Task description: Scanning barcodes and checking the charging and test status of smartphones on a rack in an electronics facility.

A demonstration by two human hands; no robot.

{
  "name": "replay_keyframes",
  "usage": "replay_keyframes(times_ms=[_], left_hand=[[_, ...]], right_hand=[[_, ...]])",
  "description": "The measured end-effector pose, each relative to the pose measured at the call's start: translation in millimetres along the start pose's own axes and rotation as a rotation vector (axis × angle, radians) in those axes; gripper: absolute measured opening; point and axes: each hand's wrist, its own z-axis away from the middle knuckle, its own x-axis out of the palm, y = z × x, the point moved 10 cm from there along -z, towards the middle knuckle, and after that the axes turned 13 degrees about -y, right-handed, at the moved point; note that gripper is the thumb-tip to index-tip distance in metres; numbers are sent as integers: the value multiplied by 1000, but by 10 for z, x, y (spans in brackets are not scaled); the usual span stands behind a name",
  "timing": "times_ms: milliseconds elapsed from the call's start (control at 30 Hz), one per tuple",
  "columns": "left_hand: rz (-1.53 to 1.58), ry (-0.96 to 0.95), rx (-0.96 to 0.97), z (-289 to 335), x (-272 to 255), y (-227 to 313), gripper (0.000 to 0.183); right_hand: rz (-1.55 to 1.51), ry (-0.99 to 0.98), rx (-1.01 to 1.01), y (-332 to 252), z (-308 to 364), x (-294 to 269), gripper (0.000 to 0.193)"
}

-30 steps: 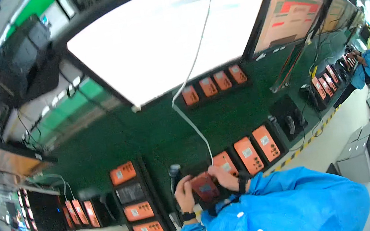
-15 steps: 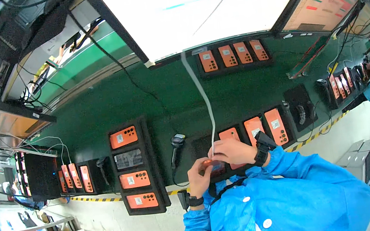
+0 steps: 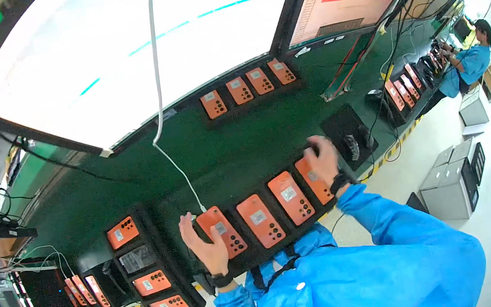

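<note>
A black tray (image 3: pixel 254 256) with several orange phones lies before me at the bench's near edge. My left hand (image 3: pixel 207 247) is at its left end, fingers stretched and thumb apart, beside the leftmost phone (image 3: pixel 221 230). A white cable (image 3: pixel 180 170) hangs in front of the monitor and reaches that phone's top edge. Whether its plug is seated is too small to tell. My right hand (image 3: pixel 323 164), slightly blurred, is over the rightmost phone (image 3: pixel 312 180) at the tray's other end, fingers apart. Two more phones (image 3: pixel 260 219) lie between my hands, camera side up.
Stacked black trays (image 3: pixel 180 291) with orange phones stand at the left. Another phone row (image 3: pixel 241 91) lies below the large monitor (image 3: pixel 137 49). A black mat (image 3: pixel 350 135) with a small clear wrapper is at the right. Farther right, a co-worker (image 3: pixel 471 62) in blue handles things.
My hands were together at the cable end and a phone; they have parted to opposite ends of the tray. The leftmost phone now lies in the tray. The view has turned and shifted right.
</note>
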Motion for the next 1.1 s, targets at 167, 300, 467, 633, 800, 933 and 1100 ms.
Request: replay_keyframes(times_ms=[167,300,467,633,800,933,1100], left_hand=[[411,-193,-258,332,525,-275,39],[527,-536,-345,448,1080,-50,34],[525,-682,-191,279,1570,614,29],[565,-757,-102,7,2290,947,30],[264,-581,233,-266,2811,1147,30],[-150,-736,-13,-332,2992,1187,26],[-336,-681,74,-318,3008,1326,26]], right_hand=[[-24,-142,554,2006,102,22,51],[-397,-579,468,2251,246,351,29],[-670,-680,601,1106,762,-337,12],[-562,-849,660,944,1220,-226,20],[-600,-855,658,720,1149,-135,13],[-646,-936,631,916,1155,-97,14],[-752,-913,709,1000,1110,-219,12]])
